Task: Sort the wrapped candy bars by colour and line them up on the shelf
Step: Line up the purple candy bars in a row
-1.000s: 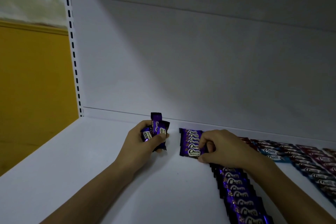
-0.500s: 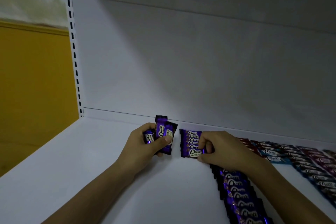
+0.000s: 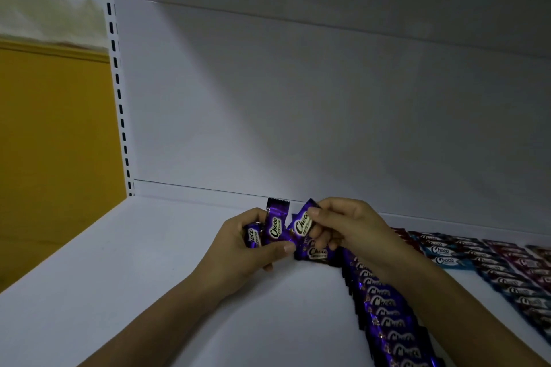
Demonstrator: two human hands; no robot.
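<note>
I am lifting my right hand (image 3: 348, 226) off the purple row (image 3: 384, 310) on the shelf (image 3: 149, 277) and pinching one bar (image 3: 301, 225) from the bunch (image 3: 274, 229) my left hand (image 3: 238, 250) is gripping, readying the next placement.

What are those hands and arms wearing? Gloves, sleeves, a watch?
Nothing that shows. The left hand and right hand are bare: no gloves, no rings. The left forearm and right forearm are bare to the picture's edge, with no sleeve, watch or bracelet in view. Visible nails look short and plain.
</note>
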